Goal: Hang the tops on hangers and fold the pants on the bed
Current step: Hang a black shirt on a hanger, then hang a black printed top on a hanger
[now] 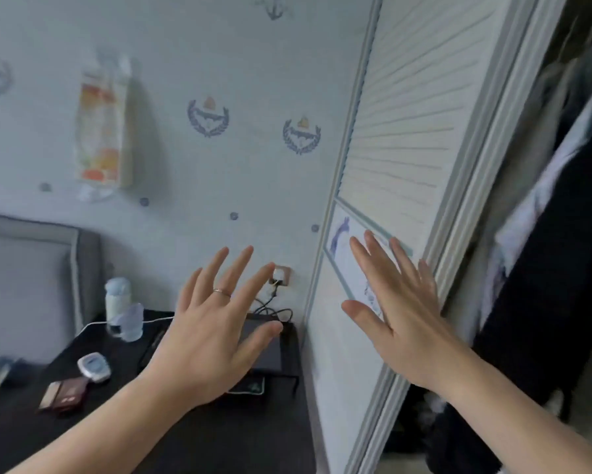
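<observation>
My left hand point(212, 323) is raised over the dark nightstand with its fingers spread, holding nothing; a ring sits on one finger. My right hand point(400, 302) is stretched out flat, fingers straight, against or just in front of the white louvred wardrobe door point(407, 124). To the right the wardrobe stands open, and dark and white clothes point(544, 268) hang inside it. No hanger, loose top or pants can be made out in this view.
A dark nightstand point(185, 439) at the lower left carries a tablet point(263, 347), a clear cup point(128, 323), a white bottle point(116, 295), a small white device point(94, 366) and cables. A grey padded headboard point(31, 278) stands at the far left. A patterned wall is behind.
</observation>
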A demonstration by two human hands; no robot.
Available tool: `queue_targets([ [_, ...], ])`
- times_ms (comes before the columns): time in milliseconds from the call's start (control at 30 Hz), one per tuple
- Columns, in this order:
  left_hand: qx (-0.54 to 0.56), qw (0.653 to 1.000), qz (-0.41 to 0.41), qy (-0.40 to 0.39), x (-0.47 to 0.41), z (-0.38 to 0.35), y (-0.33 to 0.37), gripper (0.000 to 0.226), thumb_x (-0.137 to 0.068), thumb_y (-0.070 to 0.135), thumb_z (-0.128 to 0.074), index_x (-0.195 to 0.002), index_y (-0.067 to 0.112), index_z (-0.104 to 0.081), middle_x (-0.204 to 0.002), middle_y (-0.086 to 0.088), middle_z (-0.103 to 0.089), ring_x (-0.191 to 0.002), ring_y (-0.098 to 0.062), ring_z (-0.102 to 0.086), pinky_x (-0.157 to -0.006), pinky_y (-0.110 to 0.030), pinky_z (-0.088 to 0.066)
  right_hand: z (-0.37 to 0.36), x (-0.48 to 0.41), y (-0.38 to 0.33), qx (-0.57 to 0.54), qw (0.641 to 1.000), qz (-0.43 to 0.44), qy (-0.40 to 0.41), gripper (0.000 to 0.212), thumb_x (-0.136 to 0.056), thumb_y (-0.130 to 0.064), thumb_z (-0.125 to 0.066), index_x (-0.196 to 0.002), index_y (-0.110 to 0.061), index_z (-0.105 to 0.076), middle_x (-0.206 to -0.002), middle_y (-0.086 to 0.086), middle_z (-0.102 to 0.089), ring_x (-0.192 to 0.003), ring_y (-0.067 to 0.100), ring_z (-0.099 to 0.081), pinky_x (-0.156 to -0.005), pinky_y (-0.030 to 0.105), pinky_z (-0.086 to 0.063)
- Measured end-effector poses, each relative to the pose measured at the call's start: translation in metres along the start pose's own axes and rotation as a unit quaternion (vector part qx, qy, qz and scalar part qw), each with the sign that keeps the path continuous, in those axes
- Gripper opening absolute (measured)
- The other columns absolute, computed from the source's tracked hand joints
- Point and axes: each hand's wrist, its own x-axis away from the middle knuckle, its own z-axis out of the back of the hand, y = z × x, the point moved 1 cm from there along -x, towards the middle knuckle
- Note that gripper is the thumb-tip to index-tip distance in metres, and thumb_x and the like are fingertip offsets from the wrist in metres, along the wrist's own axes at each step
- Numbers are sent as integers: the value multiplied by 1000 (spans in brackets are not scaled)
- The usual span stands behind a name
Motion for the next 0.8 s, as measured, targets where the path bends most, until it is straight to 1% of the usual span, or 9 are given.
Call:
queue_targets([
  [133, -61, 992, 104, -42, 101, 42, -60, 74, -92, 75, -20, -158, 43, -13, -168, 11, 0, -155, -19, 12, -124, -51, -5, -63, 9, -93, -43, 996, 44, -65, 76, -80, -86, 3, -148, -56, 21, -163, -23, 21, -148, 5, 30, -122, 50, 14],
  [267, -85, 970, 213, -77, 206, 83, -106, 77, -89, 75, -21, -159, 40, -16, -169, 8, -1, -155, -21, 11, -124, -53, -5, -125, 25, -187, -74, 984, 101, -124, 76, -85, -78, -7, -154, -49, 11, -166, -20, 13, -153, 12, 18, -123, 53, 7],
  [333, -104, 955, 263, -94, 259, 99, -124, 78, -89, 77, -18, -158, 43, -12, -169, 9, 2, -155, -21, 13, -124, -52, -3, -154, 34, -233, -98, 973, 147, -149, 74, -87, -76, -8, -153, -51, 13, -165, -21, 14, -153, 12, 19, -123, 54, 7],
  [400, -126, 931, 324, -113, 312, 113, -141, 79, -86, 80, -10, -158, 45, -3, -168, 9, 7, -154, -19, 18, -124, -51, 1, -183, 42, -279, -135, 957, 188, -177, 70, -87, -76, -9, -148, -57, 19, -162, -26, 19, -152, 10, 22, -122, 54, 9],
  [500, -153, 886, 418, -131, 391, 136, -161, 81, -83, 81, -4, -156, 48, 5, -168, 11, 11, -153, -18, 21, -124, -48, 5, -222, 52, -343, -177, 933, 232, -210, 71, -86, -77, -10, -149, -56, 18, -161, -29, 20, -147, 1, 28, -120, 52, 11],
  [567, -158, 857, 475, -123, 438, 149, -170, 82, -82, 82, -4, -156, 49, 3, -168, 13, 9, -153, -18, 19, -123, -45, 7, -247, 59, -382, -203, 914, 254, -242, 73, -85, -80, -8, -150, -57, 16, -162, -29, 18, -147, 1, 27, -120, 50, 12],
  [633, -161, 829, 524, -113, 478, 161, -179, 82, -82, 83, -6, -156, 49, 1, -167, 15, 8, -153, -16, 18, -122, -44, 8, -272, 66, -418, -219, 893, 276, -279, 73, -84, -82, -8, -149, -58, 16, -162, -29, 17, -150, 4, 23, -121, 49, 14],
  [733, -156, 788, 585, -109, 524, 170, -192, 80, -83, 85, -6, -155, 51, 2, -167, 16, 9, -152, -12, 22, -122, -44, 9, -309, 70, -466, -216, 868, 317, -317, 71, -82, -83, -6, -143, -62, 25, -157, -33, 22, -151, 7, 21, -121, 49, 14],
  [800, -148, 765, 618, -108, 546, 174, -205, 80, -83, 86, -4, -154, 51, 4, -167, 16, 11, -149, -9, 26, -122, -44, 10, -333, 69, -495, -217, 851, 339, -337, 72, -80, -86, -4, -141, -63, 27, -154, -35, 25, -150, 6, 24, -121, 50, 15],
])
